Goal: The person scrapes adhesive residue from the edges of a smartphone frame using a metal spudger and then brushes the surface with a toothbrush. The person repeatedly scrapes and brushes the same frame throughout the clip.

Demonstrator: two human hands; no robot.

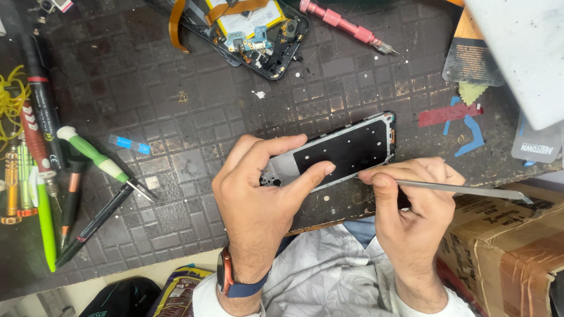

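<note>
My left hand (258,194) grips a phone frame (346,149), black inside with a silver rim, tilted over the near edge of the dark work mat (194,117). The thumb lies across the frame's inner face. My right hand (411,202) holds a thin metal pry tool (464,189) like a pen. Its tip touches the frame's lower edge beside the left thumb, and its handle points right. A watch with a blue strap (226,276) sits on my left wrist.
An opened phone body with a battery and orange flex cables (247,29) lies at the top. A pink screwdriver (343,24) lies beside it. Several screwdrivers, pens and tweezers (70,176) crowd the left. A taped cardboard box (505,246) stands at the right.
</note>
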